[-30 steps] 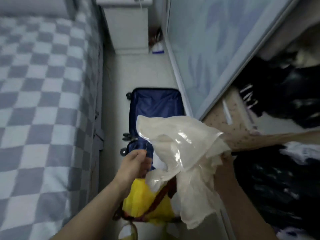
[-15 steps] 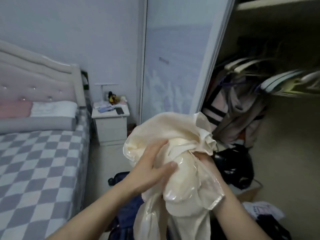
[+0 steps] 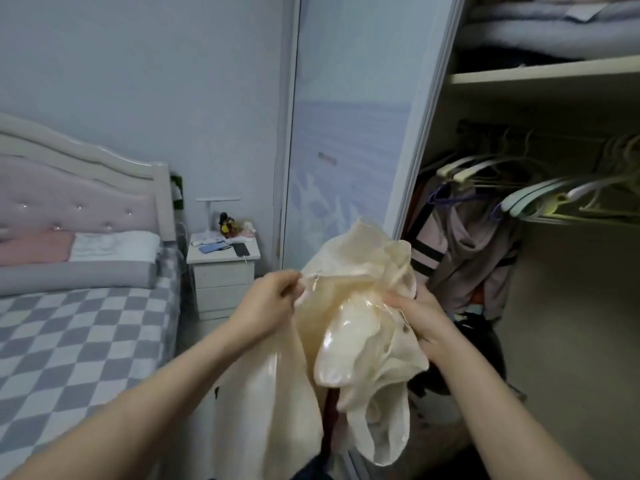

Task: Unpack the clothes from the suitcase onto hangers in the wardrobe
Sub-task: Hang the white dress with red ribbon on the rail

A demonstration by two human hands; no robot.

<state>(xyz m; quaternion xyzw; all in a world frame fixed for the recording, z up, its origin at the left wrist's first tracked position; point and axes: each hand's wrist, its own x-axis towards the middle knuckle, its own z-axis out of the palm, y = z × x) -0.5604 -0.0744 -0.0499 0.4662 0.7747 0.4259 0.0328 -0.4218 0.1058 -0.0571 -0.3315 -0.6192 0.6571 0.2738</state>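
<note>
Room: the wardrobe (image 3: 571, 271) stands open at right, its sliding door (image 3: 346, 133) behind the garment; hangers (image 3: 540, 199) crowd the rail.
Hidden: the suitcase is out of view; the garment's lower end is cut off by the frame.
Garment (image 3: 349, 334): cream, bunched, hanging lengthwise downward between both hands, before the wardrobe.
Grip: left hand (image 3: 266, 306) pinches the zipper edge; right hand (image 3: 420, 320) clutches a fold.

A bed (image 3: 69, 327) with a grey-and-white checked cover and padded pink headboard (image 3: 72, 206) stands against a pale wall (image 3: 138, 81); beside it, a cluttered white nightstand (image 3: 223, 282) and a patterned sliding door (image 3: 346, 150).
</note>
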